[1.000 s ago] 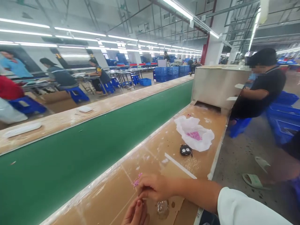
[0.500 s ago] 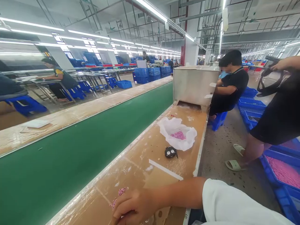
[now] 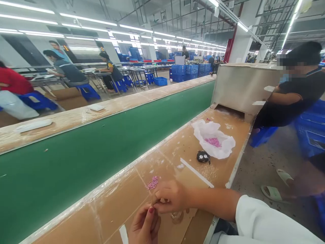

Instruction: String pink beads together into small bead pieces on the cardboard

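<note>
My left hand (image 3: 145, 224) is closed in a pinch at the lower middle, a red-painted thumbnail on top. Against its fingertips, my right hand (image 3: 172, 197) comes in from the right, also pinched. Whatever the fingertips hold is too small to make out. Just beyond the hands lies a small heap of pink beads (image 3: 152, 183) on the brown worktop (image 3: 114, 206). Under my right wrist sits a clear round piece (image 3: 177, 216), partly hidden. A crumpled white bag (image 3: 224, 149) holding more pink beads lies farther up, with a black pouch with cartoon eyes (image 3: 203, 156) beside it.
A green conveyor belt (image 3: 106, 145) runs along the worktop's left. White tape strips (image 3: 196, 173) mark the board. A large box-like cover (image 3: 243, 88) stands at the far end, with a co-worker (image 3: 302, 84) seated at its right. Blue crates (image 3: 311, 125) stand on the floor.
The view has swung left. My left hand has come into sight and meets my right hand, which has moved off the edge of the bead heap.
</note>
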Demonstrator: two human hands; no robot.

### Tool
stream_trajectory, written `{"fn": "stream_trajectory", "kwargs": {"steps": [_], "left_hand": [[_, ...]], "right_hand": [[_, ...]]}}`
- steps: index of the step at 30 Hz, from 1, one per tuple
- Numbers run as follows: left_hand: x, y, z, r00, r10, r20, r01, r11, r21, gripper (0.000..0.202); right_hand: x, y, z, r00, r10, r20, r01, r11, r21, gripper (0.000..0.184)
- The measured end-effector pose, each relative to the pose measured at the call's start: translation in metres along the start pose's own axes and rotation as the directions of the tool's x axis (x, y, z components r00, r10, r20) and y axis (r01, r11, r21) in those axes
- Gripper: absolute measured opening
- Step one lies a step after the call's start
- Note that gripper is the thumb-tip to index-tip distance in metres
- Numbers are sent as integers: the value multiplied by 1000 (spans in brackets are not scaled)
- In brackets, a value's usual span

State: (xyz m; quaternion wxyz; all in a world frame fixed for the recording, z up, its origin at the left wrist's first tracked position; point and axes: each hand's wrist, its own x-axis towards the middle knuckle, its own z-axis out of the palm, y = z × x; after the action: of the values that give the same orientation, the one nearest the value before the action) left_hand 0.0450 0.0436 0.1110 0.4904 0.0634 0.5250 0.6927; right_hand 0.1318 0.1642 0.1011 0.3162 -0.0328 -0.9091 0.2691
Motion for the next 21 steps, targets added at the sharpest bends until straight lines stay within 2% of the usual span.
{"fn": "stream_trajectory", "kwargs": {"steps": [5, 8, 10, 15, 21], "left_hand": [[-3, 0, -2, 998, 45, 39, -48, 996, 77, 41], [-3, -2, -4, 985, 144, 91, -157, 975, 160, 36], [-4, -4, -3, 968, 213, 134, -238, 946, 221, 33], [-4, -8, 0, 941, 298, 163, -337, 875, 347, 32], [-4, -6, 6, 905, 351, 240, -418, 840, 347, 29]], "right_hand": [[0, -3, -7, 995, -47, -84, 51, 997, 50, 6], [-2, -9, -15, 989, -68, -128, 81, 992, 97, 2], [-3, -14, -21, 987, -69, -144, 90, 986, 144, 5], [-5, -19, -34, 998, -32, -44, 41, 975, 217, 13], [-7, -16, -41, 999, 38, 33, -45, 967, 251, 15]]}}
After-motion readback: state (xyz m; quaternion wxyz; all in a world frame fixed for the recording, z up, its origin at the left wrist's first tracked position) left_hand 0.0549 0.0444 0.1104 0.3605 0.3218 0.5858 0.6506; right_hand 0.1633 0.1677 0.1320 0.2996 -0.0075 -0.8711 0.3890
